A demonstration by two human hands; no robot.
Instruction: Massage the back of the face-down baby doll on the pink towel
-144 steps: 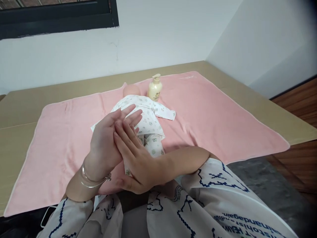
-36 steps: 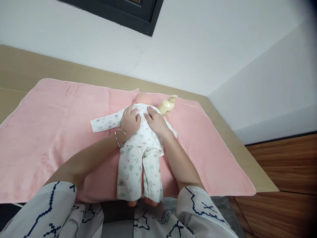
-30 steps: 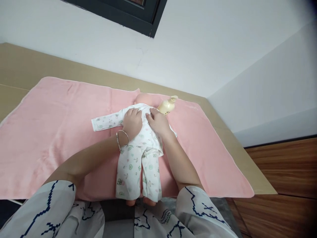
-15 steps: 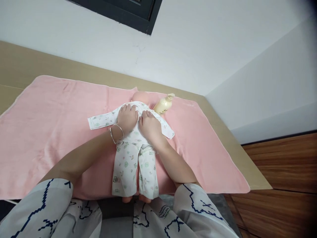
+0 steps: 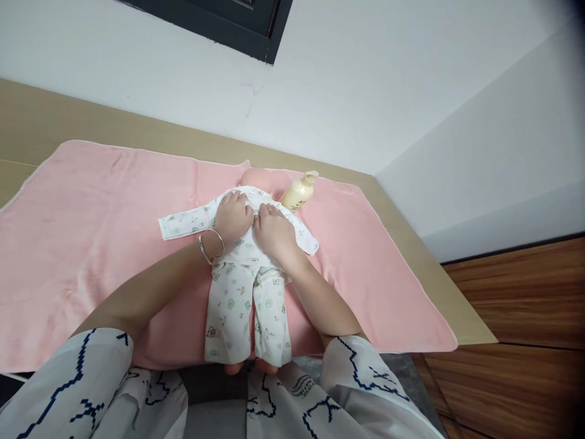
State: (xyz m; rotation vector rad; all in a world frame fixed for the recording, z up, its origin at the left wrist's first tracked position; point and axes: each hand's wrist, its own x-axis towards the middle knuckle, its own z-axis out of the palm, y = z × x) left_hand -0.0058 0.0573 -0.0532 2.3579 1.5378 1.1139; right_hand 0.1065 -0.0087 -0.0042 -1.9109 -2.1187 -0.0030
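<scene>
A baby doll (image 5: 231,308) in a white printed top and trousers lies lengthwise before me, its bald head at the far end and its feet at the near edge. No face shows on the head. My left hand (image 5: 234,216) rests flat on the left of its upper body, fingers extended; a silver bangle circles that wrist. Beside it, my right hand (image 5: 275,230) lies on the right of the upper body with its fingers stretched forward. Neither hand grips anything. Both of the doll's sleeves spread outward on the cloth.
Under the doll is a pink blanket (image 5: 123,244) on a light wooden table (image 5: 105,119). A cream pump bottle (image 5: 299,192) lies tilted right of the doll's head. A white wall stands behind, with wooden cabinets (image 5: 525,305) at the right.
The whole view has shifted slightly, so things sit a little further left. Both hands stay on the doll's upper body with hardly any visible movement.
</scene>
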